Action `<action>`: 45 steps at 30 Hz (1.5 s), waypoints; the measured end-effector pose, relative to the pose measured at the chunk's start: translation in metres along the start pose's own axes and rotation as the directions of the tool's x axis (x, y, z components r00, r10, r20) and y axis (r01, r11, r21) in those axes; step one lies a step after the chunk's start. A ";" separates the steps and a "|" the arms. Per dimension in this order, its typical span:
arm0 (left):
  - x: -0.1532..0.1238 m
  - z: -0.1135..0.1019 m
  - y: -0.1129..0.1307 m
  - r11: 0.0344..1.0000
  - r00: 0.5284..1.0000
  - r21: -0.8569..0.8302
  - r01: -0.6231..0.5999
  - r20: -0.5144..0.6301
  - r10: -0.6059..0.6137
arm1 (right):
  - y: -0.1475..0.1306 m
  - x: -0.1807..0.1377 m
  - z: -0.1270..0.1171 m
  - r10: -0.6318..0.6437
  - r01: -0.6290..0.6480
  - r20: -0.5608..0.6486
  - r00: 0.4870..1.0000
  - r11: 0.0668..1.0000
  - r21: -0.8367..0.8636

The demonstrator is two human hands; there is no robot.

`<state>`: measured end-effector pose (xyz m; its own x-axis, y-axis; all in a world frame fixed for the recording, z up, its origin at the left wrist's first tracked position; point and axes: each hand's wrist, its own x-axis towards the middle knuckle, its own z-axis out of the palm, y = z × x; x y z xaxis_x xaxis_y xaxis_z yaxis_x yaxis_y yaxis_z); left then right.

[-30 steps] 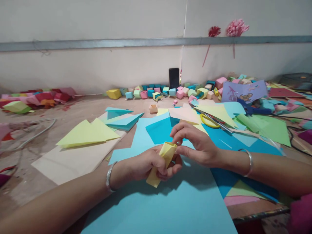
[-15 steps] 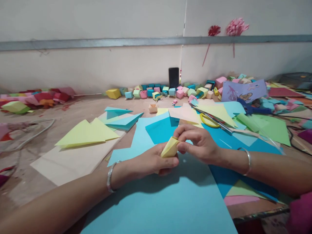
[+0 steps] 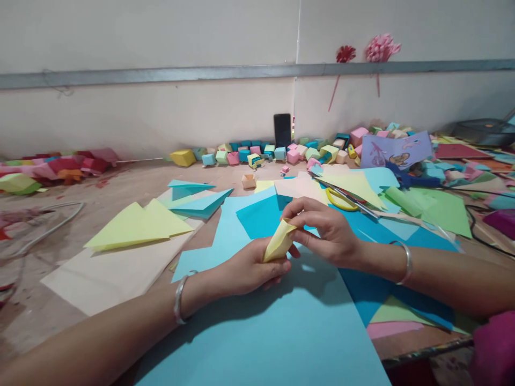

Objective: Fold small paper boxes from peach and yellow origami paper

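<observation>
A small piece of folded yellow paper (image 3: 278,242) is held up at the middle of the view, tilted, its upper end opened out like a tube. My left hand (image 3: 255,265) is closed around its lower part, thumb along the front. At the upper rim, my right hand (image 3: 324,231) pinches the paper between thumb and fingers. Under both hands lies a large light blue sheet (image 3: 273,332). Behind them is a folded bright blue paper (image 3: 257,214). Yellow-handled scissors (image 3: 341,199) lie just beyond my right hand, partly covered by paper.
Folded yellow sheets (image 3: 137,225) rest on a cream sheet (image 3: 108,281) at the left. Several small paper boxes (image 3: 221,157) line the wall, where a phone (image 3: 282,130) stands upright. A purple card (image 3: 396,150) and dark cables (image 3: 477,222) are at the right.
The folded yellow paper stands slightly more upright, with its rim more rounded. My right fingers have shifted a little over its top edge. The whole view has moved slightly.
</observation>
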<state>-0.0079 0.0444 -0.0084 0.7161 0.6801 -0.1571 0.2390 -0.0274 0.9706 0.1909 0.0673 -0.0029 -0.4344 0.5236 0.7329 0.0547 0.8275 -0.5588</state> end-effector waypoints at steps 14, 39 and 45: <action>-0.001 -0.006 -0.009 0.957 0.973 0.277 -0.088 -0.181 0.142 | 0.009 0.004 -0.008 -0.078 0.076 -0.029 0.997 0.996 -0.054; 0.000 -0.012 -0.008 0.924 0.963 0.369 -0.106 -0.193 0.188 | 0.014 0.003 -0.003 -0.165 0.156 -0.033 0.986 0.968 -0.197; -0.001 -0.013 -0.008 0.898 0.969 0.426 -0.112 -0.154 0.193 | 0.008 0.002 -0.002 -0.154 0.146 -0.018 0.988 0.965 -0.218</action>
<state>-0.0191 0.0534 -0.0137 0.6394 0.7662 0.0635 0.4141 -0.4128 0.8113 0.1922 0.0752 -0.0052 -0.4215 0.3934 0.8171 0.1850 0.9193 -0.3473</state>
